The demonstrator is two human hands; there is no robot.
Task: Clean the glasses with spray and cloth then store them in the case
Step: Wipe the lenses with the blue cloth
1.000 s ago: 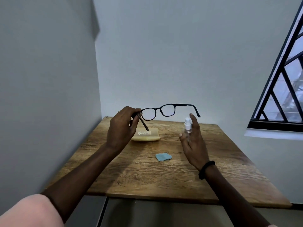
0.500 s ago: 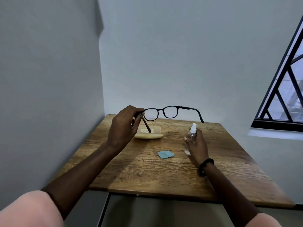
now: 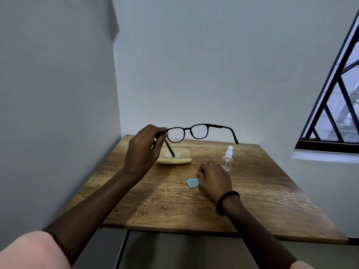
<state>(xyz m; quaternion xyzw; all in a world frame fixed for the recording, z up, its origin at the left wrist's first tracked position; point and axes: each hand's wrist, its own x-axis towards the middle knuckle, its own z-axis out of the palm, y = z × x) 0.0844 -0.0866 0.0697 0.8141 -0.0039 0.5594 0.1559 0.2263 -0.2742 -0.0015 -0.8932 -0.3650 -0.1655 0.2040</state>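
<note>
Black-framed glasses (image 3: 196, 132) hang above the counter's (image 3: 262, 200) far edge, pinched at one temple by the left hand (image 3: 142, 152). Right hand (image 3: 213, 180), curled, touches the blue cloth (image 3: 192, 182) mid-counter; spray bottle (image 3: 227, 159) stands just beyond, yellow case (image 3: 178, 159) far-left.

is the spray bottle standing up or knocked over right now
Upright. The spray bottle stands on its base on the wooden table, white nozzle on top, with no hand on it; the right hand is down at the blue cloth.
</note>
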